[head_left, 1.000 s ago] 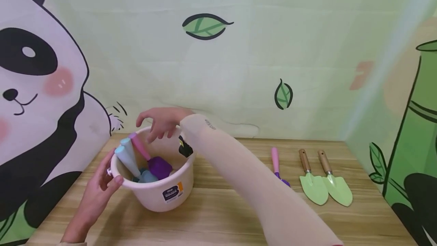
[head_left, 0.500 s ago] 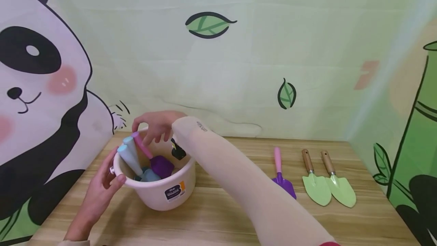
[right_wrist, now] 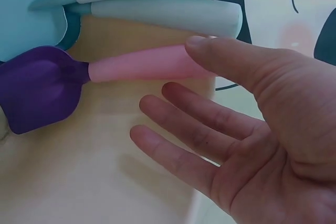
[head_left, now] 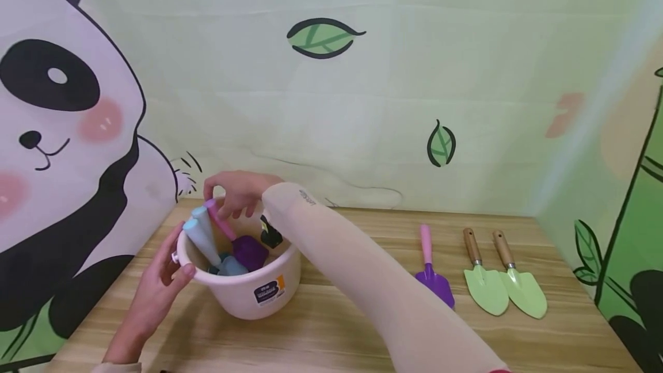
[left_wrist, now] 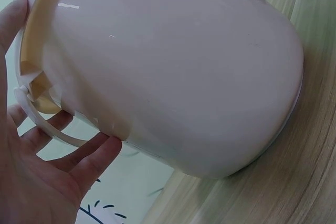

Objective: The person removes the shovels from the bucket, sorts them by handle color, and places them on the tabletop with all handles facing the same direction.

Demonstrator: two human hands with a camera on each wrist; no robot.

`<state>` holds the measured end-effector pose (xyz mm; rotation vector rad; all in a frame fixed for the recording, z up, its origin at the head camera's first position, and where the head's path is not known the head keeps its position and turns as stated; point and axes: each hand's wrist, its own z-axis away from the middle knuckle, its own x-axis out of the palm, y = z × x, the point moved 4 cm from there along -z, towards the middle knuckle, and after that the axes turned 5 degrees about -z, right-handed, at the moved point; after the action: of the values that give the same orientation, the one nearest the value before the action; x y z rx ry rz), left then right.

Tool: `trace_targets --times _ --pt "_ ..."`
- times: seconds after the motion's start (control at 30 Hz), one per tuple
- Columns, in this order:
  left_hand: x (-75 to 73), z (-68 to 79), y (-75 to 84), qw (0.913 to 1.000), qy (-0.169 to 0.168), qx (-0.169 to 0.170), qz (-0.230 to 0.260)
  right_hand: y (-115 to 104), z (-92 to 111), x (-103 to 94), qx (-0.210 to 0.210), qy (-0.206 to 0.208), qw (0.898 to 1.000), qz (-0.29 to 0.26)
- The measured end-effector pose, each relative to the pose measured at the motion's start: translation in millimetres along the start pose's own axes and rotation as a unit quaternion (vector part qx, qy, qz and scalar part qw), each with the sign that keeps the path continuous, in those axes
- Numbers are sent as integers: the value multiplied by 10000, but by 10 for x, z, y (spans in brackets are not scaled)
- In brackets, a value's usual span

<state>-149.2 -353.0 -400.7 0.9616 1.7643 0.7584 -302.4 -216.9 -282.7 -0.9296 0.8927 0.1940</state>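
Note:
A pale plastic bucket stands at the left of the table. My left hand grips its rim, thumb in front and fingers behind; the left wrist view shows these fingers beside the bucket's handle. Inside leans a hand trowel with a purple blade and pink handle. Reaching over the bucket, my right hand pinches the top of that handle. In the right wrist view the thumb lies on the pink grip, and the index finger is hidden. Two blue trowels lean next to it.
Another purple trowel with a pink handle lies on the wooden table, right of the bucket. Farther right lie two light-green trowels with wooden handles. A panda-printed cloth hangs behind.
My right hand has come down and left from above the bucket and taken the pink handle between thumb and finger. The left hand keeps its grip. The head view has shifted slightly.

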Motion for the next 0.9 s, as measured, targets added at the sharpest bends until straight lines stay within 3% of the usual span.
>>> trace_targets --times 0.43,0.9 --pt "-1 -2 -10 9999 6 61 99 4 -62 30 -265 298 9992 87" --pt "-2 -9 -21 9998 3 92 200 27 -94 41 -233 444 9987 -53"
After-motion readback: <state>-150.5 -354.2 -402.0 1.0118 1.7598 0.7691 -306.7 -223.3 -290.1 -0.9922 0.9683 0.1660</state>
